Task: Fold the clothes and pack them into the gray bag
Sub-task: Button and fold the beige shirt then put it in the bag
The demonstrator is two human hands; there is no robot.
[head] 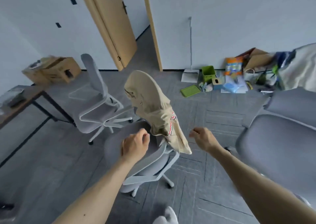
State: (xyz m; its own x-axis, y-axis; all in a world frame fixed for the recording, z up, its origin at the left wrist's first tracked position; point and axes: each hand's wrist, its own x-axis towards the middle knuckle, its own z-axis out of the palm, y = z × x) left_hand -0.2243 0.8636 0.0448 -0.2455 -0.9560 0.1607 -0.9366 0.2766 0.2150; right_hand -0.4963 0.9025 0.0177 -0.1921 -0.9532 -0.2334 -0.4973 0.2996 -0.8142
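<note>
Your left hand (pixel 135 144) is out in front of you with the fingers loosely curled, holding nothing; that grip is apart and sits over the seat of the nearest grey office chair (pixel 142 162), just beside the lower hem of the beige garment (pixel 153 107). Your right hand (pixel 204 137) is likewise free, thumb and forefinger close to each other but with no cloth between them, just off the garment's hanging corner on the other side. Neither hand touches the cloth yet, as far as the view shows.

The garment is draped over the backrest of that chair, bunched near the top, with a small striped trim showing low down and one corner dangling past the seat edge. It lies between your two hands and a little beyond them.

This looks like the very start of the job: picking the piece up, with folding and packing not yet begun. The next move calls for closing each grip on a separate edge of the cloth, ideally the lower corners or the shoulders, and lifting it clear of the backrest so it hangs flat. Watch that it does not snag on the chair's frame.

No grey bag can be made out here. A desk (pixel 22 102) stands well apart at the left, a second chair (pixel 97 102) behind, and clutter along the far wall.
</note>
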